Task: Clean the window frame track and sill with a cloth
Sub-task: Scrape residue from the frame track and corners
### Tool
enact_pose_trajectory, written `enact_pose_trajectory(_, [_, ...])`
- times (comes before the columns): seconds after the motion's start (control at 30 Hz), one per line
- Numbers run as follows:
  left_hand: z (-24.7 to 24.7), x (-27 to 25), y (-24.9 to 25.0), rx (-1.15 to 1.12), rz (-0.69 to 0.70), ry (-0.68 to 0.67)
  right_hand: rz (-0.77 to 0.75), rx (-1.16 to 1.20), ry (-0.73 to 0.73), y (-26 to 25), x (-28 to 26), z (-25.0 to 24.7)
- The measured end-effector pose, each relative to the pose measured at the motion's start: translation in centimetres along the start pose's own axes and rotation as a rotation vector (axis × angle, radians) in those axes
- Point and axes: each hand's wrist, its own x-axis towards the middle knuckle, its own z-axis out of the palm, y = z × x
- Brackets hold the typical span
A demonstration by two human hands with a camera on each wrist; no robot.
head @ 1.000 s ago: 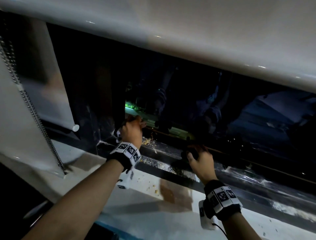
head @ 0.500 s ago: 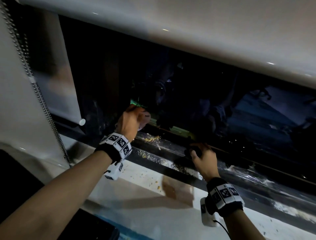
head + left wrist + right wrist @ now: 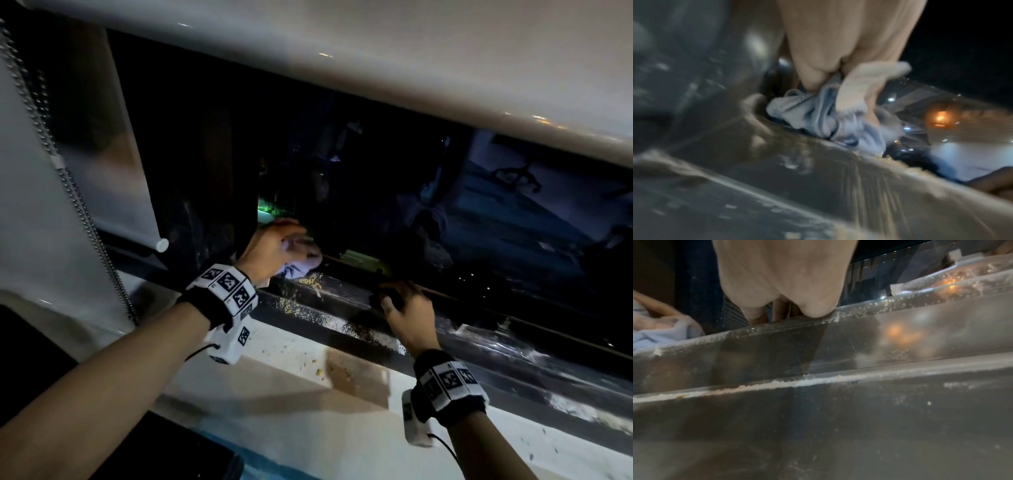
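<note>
My left hand (image 3: pixel 274 246) grips a crumpled light blue cloth (image 3: pixel 298 265) and presses it into the far channel of the dark window track (image 3: pixel 342 308), near its left end. The left wrist view is blurred but shows fingers (image 3: pixel 838 81) bunching the cloth (image 3: pixel 818 116) against the track (image 3: pixel 818 186). Yellowish crumbs (image 3: pixel 310 281) lie just beside the cloth. My right hand (image 3: pixel 407 308) sits further right, its fingers hooked over the track's rail; in the right wrist view the fingers (image 3: pixel 756 316) dip behind the dusty rail (image 3: pixel 838 337). The white sill (image 3: pixel 274 377) lies below.
A roller blind with a bead chain (image 3: pixel 85 219) hangs at the left, its bottom bar (image 3: pixel 161 245) close to my left hand. Dark window glass (image 3: pixel 411 205) stands behind the track. A brown stain (image 3: pixel 356 377) and scattered crumbs mark the sill. White dust streaks the track to the right.
My left hand has shifted a little to the right along the far channel, and the cloth now shows under its fingers. My right hand has stayed on the rail.
</note>
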Motion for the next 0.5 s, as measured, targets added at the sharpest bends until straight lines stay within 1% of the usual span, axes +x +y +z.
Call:
enact_pose_trajectory(0.03, [-0.1, -0.1, -0.1, 0.068, 0.023, 0.077, -0.005, -0.001, 0.001, 0.0, 0.0, 0.0])
enact_pose_trajectory(0.07, [-0.2, -0.4, -0.2, 0.117, 0.047, 0.094, -0.003, 0.000, 0.001, 0.0, 0.0, 0.0])
enact_pose_trajectory(0.13, [0.7, -1.4, -0.3, 0.140, 0.066, 0.049, -0.002, 0.004, 0.002, -0.1, 0.0, 0.0])
enact_pose_trajectory(0.17, [1.2, -2.1, -0.3, 0.171, 0.042, 0.037, -0.003, 0.007, 0.004, -0.1, 0.0, 0.0])
enact_pose_trajectory(0.23, [2.5, -2.9, 0.2, 0.210, 0.020, 0.076, -0.004, 0.004, 0.004, -0.2, 0.0, 0.1])
enact_pose_trajectory(0.27, [3.1, -3.0, 0.4, 0.174, 0.018, 0.080, -0.005, 0.003, 0.005, -0.2, 0.0, 0.1])
enact_pose_trajectory(0.33, [4.2, -3.3, 2.2, 0.038, -0.035, 0.034, -0.009, 0.002, 0.004, -0.2, 0.0, 0.2])
enact_pose_trajectory(0.4, [4.9, -3.5, 3.7, -0.082, -0.075, -0.062, -0.011, 0.002, 0.011, -0.3, 0.0, 0.1])
enact_pose_trajectory(0.47, [4.9, -3.8, 5.4, -0.116, -0.060, -0.160, -0.004, 0.006, 0.019, -0.2, 0.0, -0.1])
enact_pose_trajectory(0.5, [4.5, -3.7, 5.8, -0.151, -0.084, -0.193, -0.001, 0.008, 0.018, -0.2, -0.1, -0.1])
